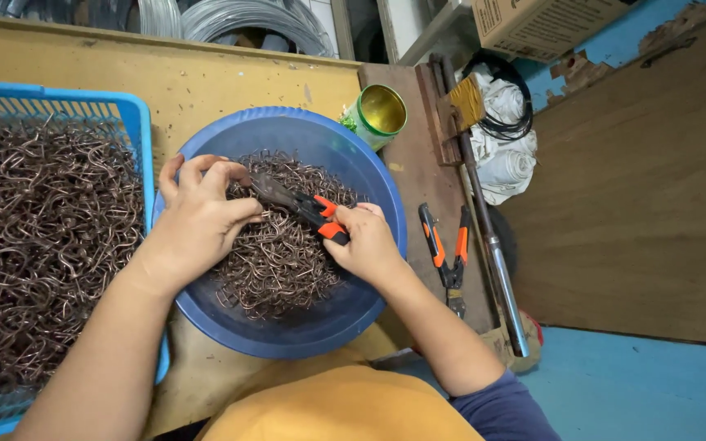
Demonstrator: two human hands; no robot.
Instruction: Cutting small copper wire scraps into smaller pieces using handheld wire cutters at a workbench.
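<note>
A round blue basin (304,137) holds a heap of small brown bent wire hooks (281,261). My right hand (367,243) grips the orange and black handles of pliers (297,202) over the heap. The pliers' dark jaws reach left to my left hand (199,219), whose fingers pinch a wire hook at the jaw tips. Both hands hover just above the basin's contents.
A blue plastic crate (142,122) full of the same brown hooks stands at the left. A second pair of orange-handled pliers (449,255) lies right of the basin beside a metal bar (496,261). An open green tin (379,113), white cloths and wire coils sit at the back.
</note>
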